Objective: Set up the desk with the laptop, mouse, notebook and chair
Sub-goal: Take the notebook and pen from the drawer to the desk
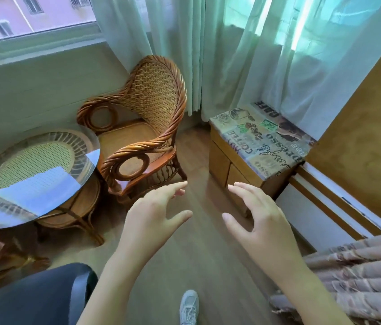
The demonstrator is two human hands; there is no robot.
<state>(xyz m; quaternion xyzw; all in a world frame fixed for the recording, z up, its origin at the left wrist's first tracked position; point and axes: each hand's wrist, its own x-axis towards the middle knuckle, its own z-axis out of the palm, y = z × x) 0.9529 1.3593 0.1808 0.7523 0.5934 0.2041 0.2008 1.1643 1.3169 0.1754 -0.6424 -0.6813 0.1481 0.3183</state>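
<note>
A brown wicker armchair (142,127) with twisted rattan arms stands on the wood floor in the window corner, seat facing me and bare. My left hand (154,214) hovers open just in front of the chair's near armrest, not touching it. Beside it, my right hand (259,214) is also open, fingers spread, over the floor. Both hands hold nothing. No laptop, mouse or notebook is in view.
A round glass-topped rattan table (32,174) stands left of the chair. A low wooden cabinet (222,160) with a coffee-print cover sits right, by sheer curtains (231,55). A gathered patterned drape (358,277) hangs at lower right. My shoe (189,306) is on the floor.
</note>
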